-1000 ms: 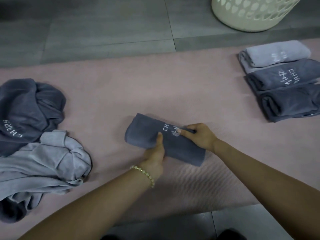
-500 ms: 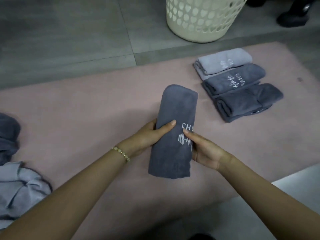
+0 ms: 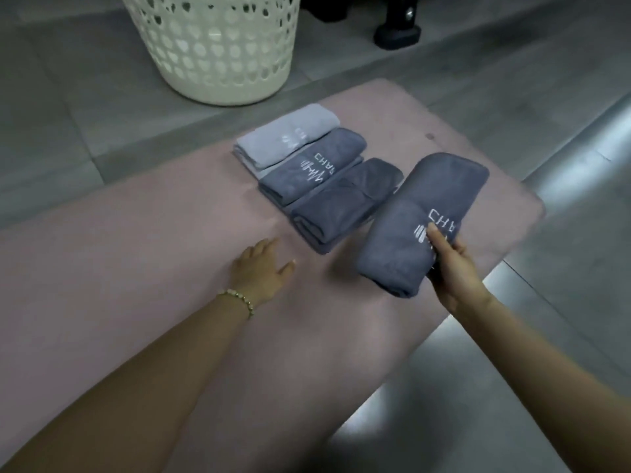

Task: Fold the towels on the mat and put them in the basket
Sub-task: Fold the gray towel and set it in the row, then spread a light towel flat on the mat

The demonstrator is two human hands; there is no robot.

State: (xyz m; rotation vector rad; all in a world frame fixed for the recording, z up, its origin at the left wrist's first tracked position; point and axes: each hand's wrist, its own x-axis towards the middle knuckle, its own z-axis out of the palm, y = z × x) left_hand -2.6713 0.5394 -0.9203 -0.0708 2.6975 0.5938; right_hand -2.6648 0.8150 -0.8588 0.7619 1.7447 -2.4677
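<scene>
Gripping a folded dark grey towel (image 3: pixel 420 216) with thumb on top, the right hand (image 3: pixel 454 264) holds it just right of three folded towels (image 3: pixel 307 172) lined up on the pink mat (image 3: pixel 136 240). The left hand (image 3: pixel 261 271) hangs with fingers relaxed, holding nothing, near the mat. A cream basket (image 3: pixel 218 46) stands on the floor beyond the mat.

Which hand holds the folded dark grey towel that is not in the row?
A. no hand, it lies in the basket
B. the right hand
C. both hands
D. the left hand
B: the right hand grips the folded dark grey towel, thumb by its logo, while the left hand is open over the mat, apart from the towel.
</scene>
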